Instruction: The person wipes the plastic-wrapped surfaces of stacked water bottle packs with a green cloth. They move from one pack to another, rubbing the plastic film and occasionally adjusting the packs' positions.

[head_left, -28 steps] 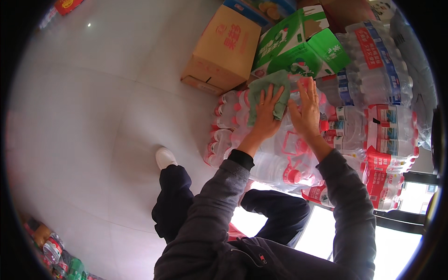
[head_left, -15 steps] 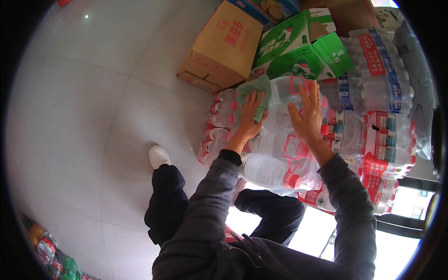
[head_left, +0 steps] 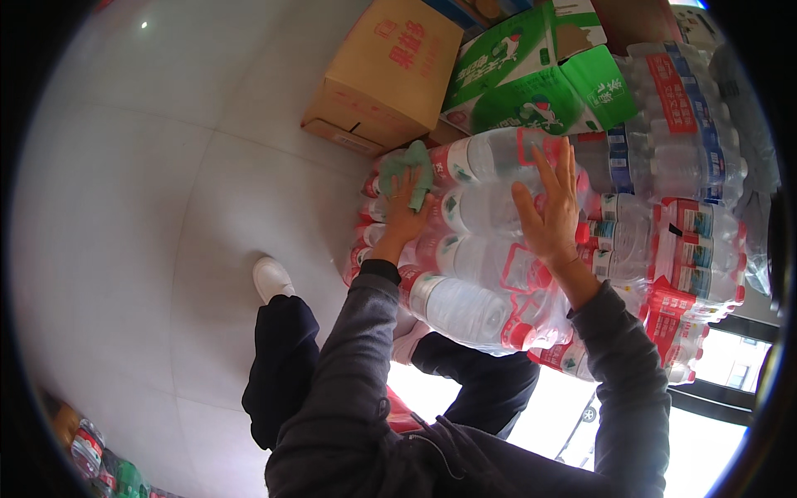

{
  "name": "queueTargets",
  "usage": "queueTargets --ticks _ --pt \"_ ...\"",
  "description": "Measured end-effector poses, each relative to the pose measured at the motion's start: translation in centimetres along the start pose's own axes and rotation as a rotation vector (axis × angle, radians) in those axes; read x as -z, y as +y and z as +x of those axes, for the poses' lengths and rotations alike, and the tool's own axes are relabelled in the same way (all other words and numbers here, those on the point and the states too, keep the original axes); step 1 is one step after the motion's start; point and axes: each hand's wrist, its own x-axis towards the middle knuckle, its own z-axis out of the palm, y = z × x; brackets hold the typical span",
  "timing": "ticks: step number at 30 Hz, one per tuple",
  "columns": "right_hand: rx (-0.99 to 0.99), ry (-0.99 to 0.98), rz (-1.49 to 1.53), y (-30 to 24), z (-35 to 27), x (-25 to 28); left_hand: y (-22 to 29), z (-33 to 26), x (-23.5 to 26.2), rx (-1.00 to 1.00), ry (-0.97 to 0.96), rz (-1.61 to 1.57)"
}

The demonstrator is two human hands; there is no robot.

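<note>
A shrink-wrapped pack of large clear water bottles (head_left: 477, 207) with red caps lies on its side in front of me, on top of other bottle packs. My left hand (head_left: 403, 222) presses a crumpled green cloth (head_left: 421, 176) onto the left side of this pack, its fingers over the fabric. At the right side, near the red caps, my right hand (head_left: 552, 216) rests on the plastic wrap. Its fingers are stretched out, the thumb is apart, and it holds nothing.
Beyond the pack stand a brown cardboard box (head_left: 390, 70) and a green-and-white carton (head_left: 519, 87) with a raised flap. More wrapped bottle packs (head_left: 697, 124) are stacked at the right. Grey tiled floor (head_left: 124, 232) lies at the left; other bottles (head_left: 87, 448) stand at the lower left.
My left hand has slid the green cloth leftward across the pack, uncovering white bottle labels. The right hand stays nearly in place on the wrap.
</note>
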Motion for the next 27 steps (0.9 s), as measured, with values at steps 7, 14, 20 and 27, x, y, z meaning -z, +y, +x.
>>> queueTargets --ticks 7,14,20,27 --pt "-0.004 -0.02 -0.005 -0.3 0.2 0.2 -1.8 0.0 -1.1 0.101 0.023 0.044" --pt "-0.003 -0.04 -0.001 -0.5 0.2 0.4 -3.0 1.4 -1.3 0.276 -0.029 -0.001" --pt "0.009 -0.068 -0.026 -0.6 0.3 0.5 -2.8 2.2 -0.9 0.392 -0.029 -0.053" --pt "0.003 -0.108 -0.045 -1.1 0.3 0.8 -4.2 3.4 -1.3 0.507 0.025 -0.093"
